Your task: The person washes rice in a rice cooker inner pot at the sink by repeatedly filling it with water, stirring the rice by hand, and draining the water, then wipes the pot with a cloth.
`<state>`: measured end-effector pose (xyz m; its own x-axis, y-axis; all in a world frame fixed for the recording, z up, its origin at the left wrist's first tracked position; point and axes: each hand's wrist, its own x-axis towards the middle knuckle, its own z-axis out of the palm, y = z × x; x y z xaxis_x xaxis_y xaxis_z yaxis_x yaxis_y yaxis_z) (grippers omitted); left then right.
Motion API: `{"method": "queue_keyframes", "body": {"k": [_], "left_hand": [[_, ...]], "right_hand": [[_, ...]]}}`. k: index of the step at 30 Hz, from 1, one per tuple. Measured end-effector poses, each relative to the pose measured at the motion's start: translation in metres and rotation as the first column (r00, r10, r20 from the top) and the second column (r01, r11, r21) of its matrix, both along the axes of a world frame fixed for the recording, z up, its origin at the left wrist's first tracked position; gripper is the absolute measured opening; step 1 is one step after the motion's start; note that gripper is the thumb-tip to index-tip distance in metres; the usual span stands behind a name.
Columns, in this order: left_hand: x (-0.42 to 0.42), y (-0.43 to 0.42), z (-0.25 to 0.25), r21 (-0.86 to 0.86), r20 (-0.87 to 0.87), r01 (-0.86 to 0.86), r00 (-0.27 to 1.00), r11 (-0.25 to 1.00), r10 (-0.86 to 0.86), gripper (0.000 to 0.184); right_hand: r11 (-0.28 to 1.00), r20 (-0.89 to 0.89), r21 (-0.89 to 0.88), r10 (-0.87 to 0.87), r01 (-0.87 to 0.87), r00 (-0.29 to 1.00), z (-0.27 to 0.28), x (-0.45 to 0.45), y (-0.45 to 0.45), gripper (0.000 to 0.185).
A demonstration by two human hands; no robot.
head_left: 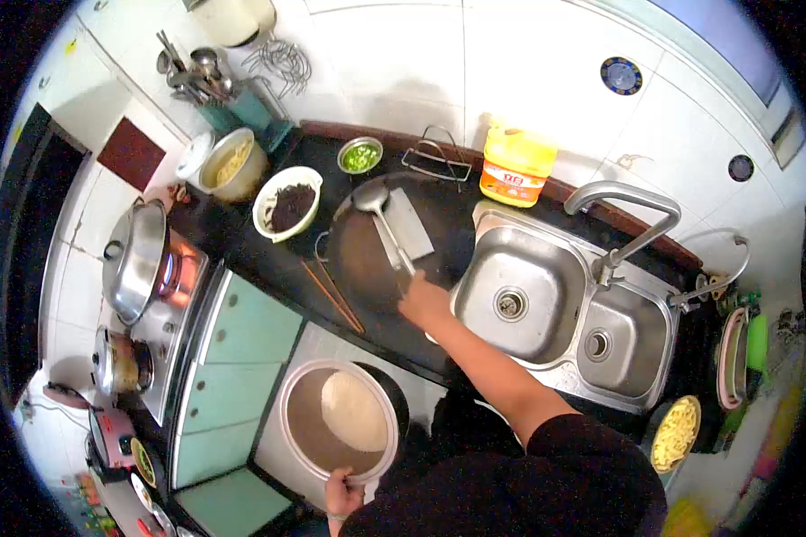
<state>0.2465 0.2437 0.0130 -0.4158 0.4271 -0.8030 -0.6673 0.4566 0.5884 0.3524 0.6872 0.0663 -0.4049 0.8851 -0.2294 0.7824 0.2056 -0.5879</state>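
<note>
My left hand point(340, 492) grips the near rim of a deep round pot point(295, 385), which holds an off-white mass point(354, 412), perhaps rice. This pot is low, below the counter edge. Over the counter, my right hand point(419, 301) is closed round the handle end of a metal ladle point(371, 198). The ladle's bowl points away from me, above a dark round board point(356, 255). Partly under its handle lies a broad flat blade point(410, 228), like a cleaver. Two brown chopsticks point(333, 297) lie left of the hand.
The double steel sink point(533, 255) with its faucet point(631, 204) is at right, a yellow jug point(518, 166) behind it. White bowl point(267, 208) and small green-filled bowl point(361, 157) stand at the back. On the left, a lit stove burner point(175, 273) heats a lidded pan point(136, 259).
</note>
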Motion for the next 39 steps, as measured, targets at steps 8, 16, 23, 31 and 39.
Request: {"method": "queue_keyframes", "body": {"k": [8,16,23,31,39], "left_hand": [[0.03,0.102,0.082,0.173,0.061,-0.393,0.92,0.903,0.388,0.024],[0.042,0.097,0.121,0.304,-0.11,-0.288,0.936,0.908,0.334,0.032],[-0.008,0.211,0.134,0.403,-0.111,-0.002,0.992,0.915,0.051,0.033],[0.006,0.396,0.14,0.413,-0.072,0.092,0.995,0.906,-0.068,0.011],[0.038,0.487,0.119,0.34,-0.091,0.162,0.986,0.926,-0.139,0.035]], "right_hand": [[0.986,-0.053,0.113,0.125,-0.119,0.991,0.011,0.012,0.013,0.072],[0.946,-0.493,-0.314,-0.232,0.077,0.839,-0.007,0.162,-0.059,0.015],[0.952,-0.526,-0.105,-0.299,0.287,0.796,-0.021,0.187,-0.071,0.014],[0.838,-0.302,-0.078,-0.537,0.541,0.788,-0.019,0.235,-0.059,0.041],[0.597,-0.39,0.287,-0.642,0.749,0.661,-0.019,0.333,0.015,0.049]]}}
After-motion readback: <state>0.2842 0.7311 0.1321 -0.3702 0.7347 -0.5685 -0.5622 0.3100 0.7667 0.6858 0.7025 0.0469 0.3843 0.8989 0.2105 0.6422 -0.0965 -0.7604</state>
